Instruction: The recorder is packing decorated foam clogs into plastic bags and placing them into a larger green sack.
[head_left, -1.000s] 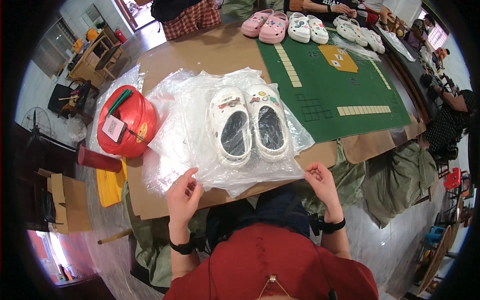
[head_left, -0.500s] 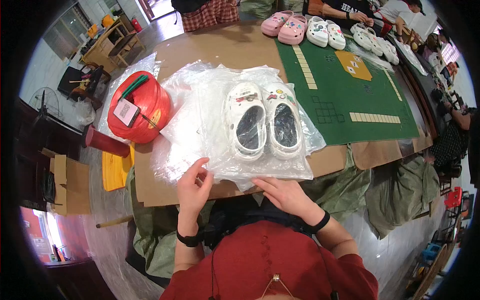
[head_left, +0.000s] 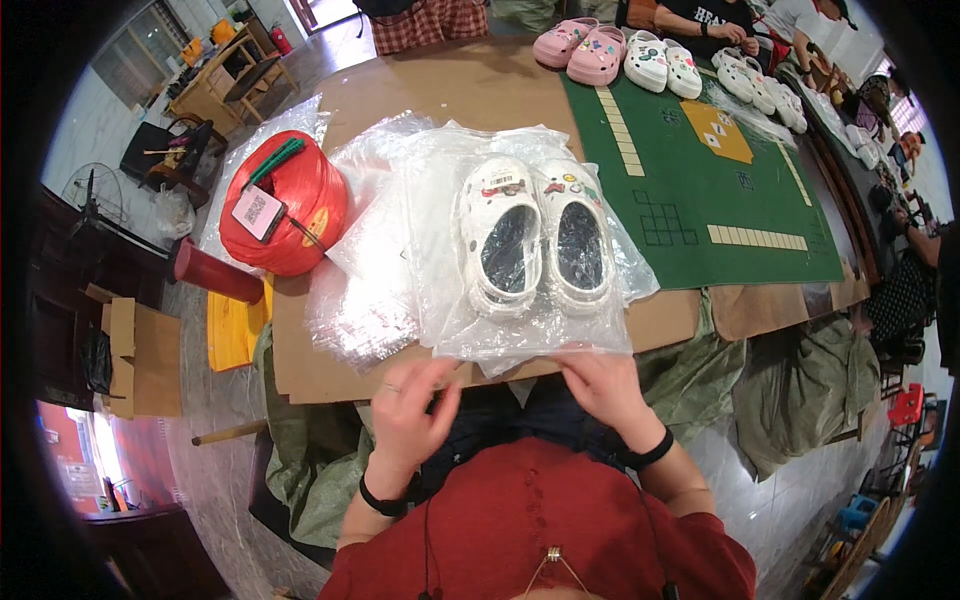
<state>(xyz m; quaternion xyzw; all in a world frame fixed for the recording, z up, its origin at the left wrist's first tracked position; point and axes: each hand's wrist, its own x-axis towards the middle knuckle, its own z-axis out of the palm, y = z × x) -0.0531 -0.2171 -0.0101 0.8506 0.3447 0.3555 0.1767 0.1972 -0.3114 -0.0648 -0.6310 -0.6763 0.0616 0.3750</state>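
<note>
A pair of white clogs point(head_left: 505, 235) with colourful charms lies inside a clear plastic bag point(head_left: 460, 335), toes away from me. Dark openings show through the film. My left hand point(head_left: 412, 410) is at the bag's near left corner, thumb apart from bent fingers, holding nothing that shows. At the near edge, toward the right corner, the fingers of my right hand point(head_left: 603, 388) close on the bag's rim; the thumb is hidden. Beneath the bag and to its left lie more clear bags point(head_left: 370, 290) in a loose stack.
A red roll of plastic twine point(head_left: 300, 225) stands at the left, green ties on top. A green mat point(head_left: 690, 180) covers the table's right side. Pink clogs point(head_left: 597, 58) and white clogs point(head_left: 647, 62) line its far edge. Brown cardboard point(head_left: 440, 85) covers the table; people sit beyond.
My right hand has moved right along the bag's near edge. The left hand has shifted right and toward me, its fingers more bent. The clogs stay in the bag.
</note>
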